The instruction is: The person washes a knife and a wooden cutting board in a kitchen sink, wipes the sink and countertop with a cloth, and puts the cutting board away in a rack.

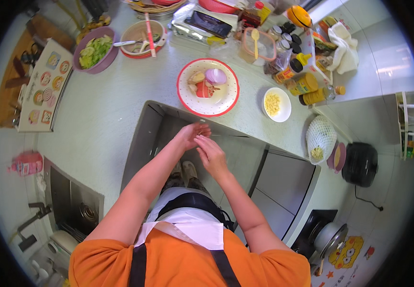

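Observation:
My left hand point(192, 135) is held palm up in front of my waist, just off the counter's front edge, its fingers blurred. Close against it, my right hand point(211, 153) has its fingers stretched out towards the left palm. Neither hand shows anything held, though the small gap between them is hard to make out. The nearest thing is a white dotted plate with a red rim point(207, 109). On it lie a peeled purple onion point(216, 76), a piece of red food point(203, 89) and some pale pieces of ginger or garlic point(195, 78).
A white bowl of chopped garlic point(272, 104) stands right of the plate. Further left are a purple basin of cut greens point(95, 53) and a knife rack point(40, 89). Bottles point(319, 95) line the back right. The sink point(72, 195) is left, a pot point(327, 236) on the stove right.

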{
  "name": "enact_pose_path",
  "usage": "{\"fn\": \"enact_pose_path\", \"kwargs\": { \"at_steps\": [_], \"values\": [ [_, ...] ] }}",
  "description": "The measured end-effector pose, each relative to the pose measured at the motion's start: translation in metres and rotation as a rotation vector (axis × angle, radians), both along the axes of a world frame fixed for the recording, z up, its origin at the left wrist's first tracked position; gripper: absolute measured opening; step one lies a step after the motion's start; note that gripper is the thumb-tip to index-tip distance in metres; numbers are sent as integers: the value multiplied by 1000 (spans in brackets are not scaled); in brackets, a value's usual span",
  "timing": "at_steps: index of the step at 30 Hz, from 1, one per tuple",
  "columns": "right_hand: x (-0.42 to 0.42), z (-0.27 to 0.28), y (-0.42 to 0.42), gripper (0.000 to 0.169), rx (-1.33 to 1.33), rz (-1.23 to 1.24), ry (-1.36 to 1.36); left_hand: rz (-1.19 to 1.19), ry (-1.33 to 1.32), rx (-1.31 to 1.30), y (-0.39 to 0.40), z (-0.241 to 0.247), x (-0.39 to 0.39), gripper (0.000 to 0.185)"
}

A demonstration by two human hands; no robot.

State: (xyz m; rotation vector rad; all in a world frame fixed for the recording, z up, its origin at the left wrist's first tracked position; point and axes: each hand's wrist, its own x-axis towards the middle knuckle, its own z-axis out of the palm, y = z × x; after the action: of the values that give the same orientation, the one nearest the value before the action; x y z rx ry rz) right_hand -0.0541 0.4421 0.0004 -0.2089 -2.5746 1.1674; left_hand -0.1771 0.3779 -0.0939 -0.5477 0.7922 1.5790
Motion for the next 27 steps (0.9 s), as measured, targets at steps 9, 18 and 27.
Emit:
{"fn": "enact_pose_path", "kwargs": {
  "at_steps": [9,18,27],
  "values": [
    [-37,39,-92,22,-340,312,51,442,-16,15,-192,52,63,30],
    [13,51,-237,21,-357,930,-219,1104,305,-424,-362,114,255,15],
    [140,84,-387,34,-137,1343,-272,1357,357,-965,-478,116,482,16]
  ]
}}
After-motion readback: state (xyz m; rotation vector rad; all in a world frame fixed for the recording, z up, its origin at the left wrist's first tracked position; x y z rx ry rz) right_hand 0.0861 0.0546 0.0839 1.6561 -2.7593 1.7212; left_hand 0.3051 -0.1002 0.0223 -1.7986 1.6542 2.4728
